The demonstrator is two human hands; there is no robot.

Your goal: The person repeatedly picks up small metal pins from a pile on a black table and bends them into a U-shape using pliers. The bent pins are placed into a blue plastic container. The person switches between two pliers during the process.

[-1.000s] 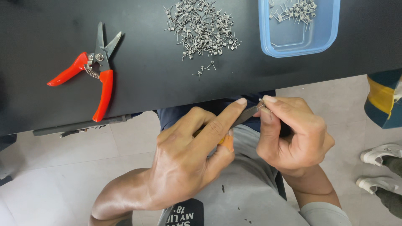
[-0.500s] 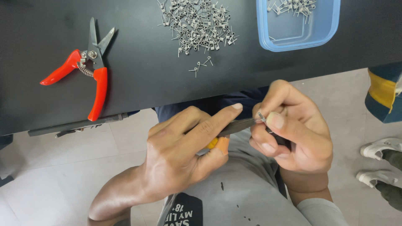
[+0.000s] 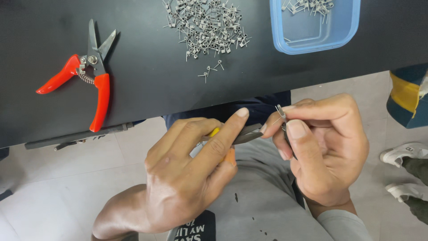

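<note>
The left hand (image 3: 187, 178) is gripping small pliers (image 3: 243, 135), whose tip is nearing a wire spring (image 3: 281, 112) pinched between the right hand's (image 3: 323, 149) thumb and fingers. The trimming step seems underway; next the tip needs aligning on the spring's leg.

small metal spring (image 3: 281, 112) now upright above right hand (image 3: 323, 151) fingertips

Red-handled snips (image 3: 84, 76) lying open on black tabletop (image 3: 147, 89), left side. Heap of small grey wire springs (image 3: 207, 27) at top centre, few strays just below it. Blue plastic tray (image 3: 314, 27) at top right, more springs inside. White shoes (image 3: 403, 172) on pale floor (image 3: 44, 178), right edge.
</note>
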